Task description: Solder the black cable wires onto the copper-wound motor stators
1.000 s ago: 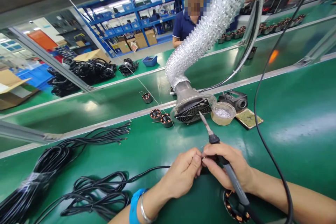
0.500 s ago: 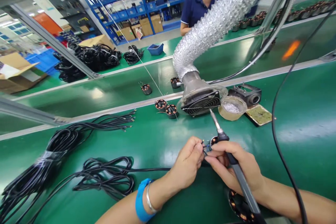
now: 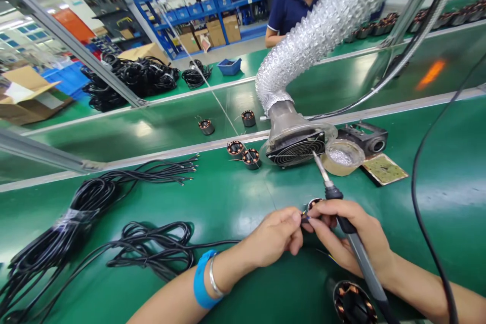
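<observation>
My left hand (image 3: 276,237) is closed in a pinch on the end of a black cable (image 3: 224,243); small coloured wire ends (image 3: 304,215) show at its fingertips. My right hand (image 3: 359,238) grips a soldering iron (image 3: 355,245), its tip pointing up and away toward the fan grille. The right thumb and index finger also pinch close to the wire ends, almost touching the left fingertips. Just behind these fingers sits a copper-wound motor stator (image 3: 313,203), partly hidden by the right hand. A larger stator (image 3: 353,304) lies below the right wrist.
A fume extractor fan (image 3: 298,151) on a silver duct (image 3: 304,45) stands ahead, beside a solder-filled dish (image 3: 343,157), a soldering iron holder (image 3: 366,139) and a sponge tray (image 3: 384,168). Stators (image 3: 251,158) stand left of it. Cable bundles (image 3: 72,217) lie left. A co-worker (image 3: 283,10) stands opposite.
The whole view has shifted slightly. Both hands stay together at the wires, and the left fingertips have turned, with the wire ends now closer between the two hands.
</observation>
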`<state>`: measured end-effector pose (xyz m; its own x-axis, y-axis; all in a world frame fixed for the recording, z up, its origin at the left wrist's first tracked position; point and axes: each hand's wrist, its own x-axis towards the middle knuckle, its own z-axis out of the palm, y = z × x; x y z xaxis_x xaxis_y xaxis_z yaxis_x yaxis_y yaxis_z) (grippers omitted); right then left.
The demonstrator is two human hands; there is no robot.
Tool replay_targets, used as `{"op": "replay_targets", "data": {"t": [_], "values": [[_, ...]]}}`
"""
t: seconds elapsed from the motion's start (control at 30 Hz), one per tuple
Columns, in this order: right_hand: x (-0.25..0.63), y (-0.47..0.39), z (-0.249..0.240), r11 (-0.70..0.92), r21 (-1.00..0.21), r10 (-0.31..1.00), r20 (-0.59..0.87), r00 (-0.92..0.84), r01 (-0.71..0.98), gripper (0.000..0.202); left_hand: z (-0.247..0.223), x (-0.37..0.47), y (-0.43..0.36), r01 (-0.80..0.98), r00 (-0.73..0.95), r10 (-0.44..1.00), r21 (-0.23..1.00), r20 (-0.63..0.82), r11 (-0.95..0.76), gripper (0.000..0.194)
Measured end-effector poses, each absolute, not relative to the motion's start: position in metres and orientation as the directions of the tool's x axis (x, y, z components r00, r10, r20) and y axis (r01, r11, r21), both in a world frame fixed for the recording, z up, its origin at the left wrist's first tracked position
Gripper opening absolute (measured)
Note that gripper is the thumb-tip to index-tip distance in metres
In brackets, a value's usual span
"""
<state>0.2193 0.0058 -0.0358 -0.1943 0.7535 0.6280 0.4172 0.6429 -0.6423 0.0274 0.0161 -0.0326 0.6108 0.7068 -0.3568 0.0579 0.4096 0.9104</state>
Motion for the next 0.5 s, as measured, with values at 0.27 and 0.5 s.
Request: {"op": "replay_targets", "data": {"t": [0.27,0.5], "values": [[0.2165,0.0103,-0.0328,0.776,-0.478,0.611,0.732,-0.301,0.412,0.038,-0.0294,0.0344,0.0224,-0.163,0.49,0.766,0.82,-0.415,0.549,0.042],[0.216,0.0079,-0.0382,0.704,-0.563,0.694,0.675,-0.249,0.434,0.022,-0.0311,0.031,0.0181,-0.036,0.42,0.859,0.94,-0.294,0.34,0.042]]}}
